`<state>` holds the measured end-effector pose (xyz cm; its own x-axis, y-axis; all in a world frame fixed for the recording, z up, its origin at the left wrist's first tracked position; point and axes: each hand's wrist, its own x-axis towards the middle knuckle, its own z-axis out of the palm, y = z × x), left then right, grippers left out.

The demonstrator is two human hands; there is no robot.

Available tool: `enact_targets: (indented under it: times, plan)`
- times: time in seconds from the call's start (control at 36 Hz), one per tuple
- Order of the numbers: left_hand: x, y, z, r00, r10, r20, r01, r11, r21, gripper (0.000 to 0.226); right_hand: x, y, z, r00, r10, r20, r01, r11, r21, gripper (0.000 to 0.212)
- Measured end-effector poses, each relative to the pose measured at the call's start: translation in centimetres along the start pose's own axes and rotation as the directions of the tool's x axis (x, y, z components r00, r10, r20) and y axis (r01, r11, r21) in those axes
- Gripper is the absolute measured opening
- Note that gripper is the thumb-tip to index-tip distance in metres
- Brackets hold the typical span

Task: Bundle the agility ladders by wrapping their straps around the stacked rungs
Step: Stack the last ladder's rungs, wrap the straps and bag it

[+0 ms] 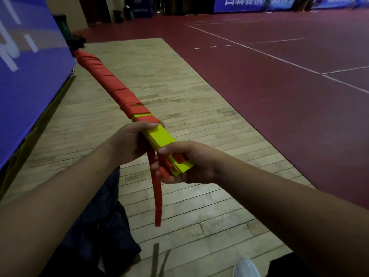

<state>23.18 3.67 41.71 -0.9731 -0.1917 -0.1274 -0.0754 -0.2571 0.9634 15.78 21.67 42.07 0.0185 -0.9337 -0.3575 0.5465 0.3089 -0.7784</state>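
A stack of yellow ladder rungs points away from me toward the upper left, held above the floor. A red strap winds around most of its far length. My left hand grips the stack just below the last red turn. My right hand holds the near end of the rungs, thumb on top, fingers curled under around a bit of red strap. A loose red strap tail hangs straight down between my hands.
A dark cloth bag lies on the pale wooden floor strip below my left arm. A blue padded wall runs along the left. Red court flooring with white lines spreads to the right. A white shoe shows at the bottom.
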Motion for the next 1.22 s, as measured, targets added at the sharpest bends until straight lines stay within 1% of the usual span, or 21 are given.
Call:
enact_targets:
  times: [0.14, 0.25, 0.33, 0.42, 0.44, 0.5, 0.53, 0.56, 0.58, 0.61, 0.67, 0.69, 0.75, 0.81, 0.86, 0.92, 1.0, 1.08, 1.17, 1.19, 1.22]
  plan:
    - [0.1, 0.6, 0.1, 0.973, 0.037, -0.226, -0.048, 0.998, -0.044, 0.044, 0.9, -0.1, 1.2, 0.993, -0.087, 0.073, 0.092, 0.994, -0.060, 0.002]
    - [0.3, 0.3, -0.2, 0.951, -0.047, -0.307, 0.038, 0.999, -0.034, 0.041, 0.9, -0.2, 1.2, 0.975, -0.205, -0.088, 0.176, 0.949, -0.260, 0.008]
    - [0.5, 0.1, -0.5, 0.936, -0.124, -0.328, 0.174, 0.976, 0.127, 0.048, 0.6, -0.3, 0.4, 0.918, -0.301, -0.259, 0.123, 0.836, -0.535, 0.009]
    - [0.9, -0.2, 0.2, 0.926, -0.156, -0.345, 0.246, 0.940, 0.236, 0.051, 0.6, 0.0, 0.4, 0.848, -0.391, -0.357, -0.053, 0.609, -0.792, 0.014]
    - [0.9, -0.4, 0.7, 0.926, -0.153, -0.346, 0.256, 0.927, 0.275, 0.053, 0.7, 0.2, 0.6, 0.823, -0.437, -0.363, -0.126, 0.483, -0.867, 0.013]
    - [1.2, -0.8, 1.2, 0.928, -0.145, -0.342, 0.248, 0.928, 0.279, 0.047, 0.9, 0.5, 1.1, 0.775, -0.536, -0.336, -0.301, 0.156, -0.941, 0.011]
    - [1.3, -0.8, 1.3, 0.932, -0.144, -0.333, 0.236, 0.938, 0.254, 0.042, 0.9, 0.6, 1.4, 0.760, -0.573, -0.307, -0.347, 0.041, -0.937, 0.012]
    - [1.3, -0.8, 1.2, 0.940, -0.143, -0.311, 0.220, 0.949, 0.227, 0.036, 1.0, 0.8, 1.5, 0.747, -0.601, -0.282, -0.348, 0.007, -0.937, 0.013]
    - [1.2, -0.7, 1.0, 0.950, -0.141, -0.277, 0.202, 0.958, 0.204, 0.033, 0.9, 0.8, 1.6, 0.747, -0.604, -0.280, -0.333, 0.026, -0.943, 0.015]
    - [1.0, -0.5, 0.6, 0.962, -0.139, -0.236, 0.185, 0.965, 0.187, 0.035, 0.8, 0.7, 1.5, 0.752, -0.584, -0.306, -0.291, 0.122, -0.949, 0.019]
    - [0.6, -0.2, -0.2, 0.976, -0.146, -0.163, 0.174, 0.970, 0.171, 0.058, 0.7, 0.4, 1.1, 0.800, -0.466, -0.377, -0.139, 0.468, -0.873, 0.023]
    - [0.4, -0.1, -0.5, 0.980, -0.149, -0.130, 0.168, 0.973, 0.158, 0.072, 0.5, 0.2, 0.8, 0.844, -0.375, -0.384, -0.067, 0.637, -0.768, 0.026]
    - [0.0, 0.1, -0.7, 0.992, -0.126, -0.029, 0.128, 0.986, 0.104, 0.077, 0.0, -0.1, -0.1, 0.937, -0.184, -0.298, 0.013, 0.869, -0.495, 0.035]
    - [-0.3, 0.4, -0.4, 0.993, -0.099, 0.062, 0.094, 0.993, 0.071, 0.071, -0.5, -0.2, -0.5, 0.994, -0.018, -0.104, -0.006, 0.974, -0.225, 0.026]
    - [-0.5, 0.6, -0.2, 0.988, -0.073, 0.133, 0.065, 0.996, 0.063, 0.066, -0.7, -0.1, -0.7, 0.998, 0.053, 0.022, -0.051, 0.995, -0.091, 0.013]
    - [-0.7, 0.7, -0.2, 0.987, -0.071, 0.146, 0.060, 0.995, 0.074, 0.065, -0.6, 0.0, -0.6, 0.998, 0.038, 0.047, -0.034, 0.996, -0.078, 0.006]
    - [-0.9, 1.1, -0.5, 0.991, -0.118, 0.062, 0.109, 0.984, 0.141, 0.072, -0.4, -0.5, -0.4, 0.996, -0.087, -0.028, 0.081, 0.983, -0.166, 0.004]
    - [-0.7, 1.3, -0.6, 0.985, -0.169, -0.013, 0.168, 0.958, 0.232, 0.065, -0.6, -0.8, -0.1, 0.958, -0.228, -0.175, 0.159, 0.927, -0.339, 0.010]
    - [0.0, 0.8, 0.1, 0.966, -0.244, -0.079, 0.257, 0.928, 0.270, 0.044, -0.2, -0.4, -0.2, 0.863, -0.324, -0.387, 0.026, 0.794, -0.607, 0.020]
    - [0.2, 0.5, 0.5, 0.962, -0.253, -0.103, 0.272, 0.922, 0.276, 0.043, 0.1, -0.2, -0.1, 0.827, -0.370, -0.425, -0.054, 0.699, -0.713, 0.021]
    - [0.5, 0.2, 1.0, 0.958, -0.255, -0.131, 0.283, 0.917, 0.282, 0.046, 0.4, 0.1, 0.1, 0.791, -0.429, -0.436, -0.145, 0.562, -0.815, 0.019]
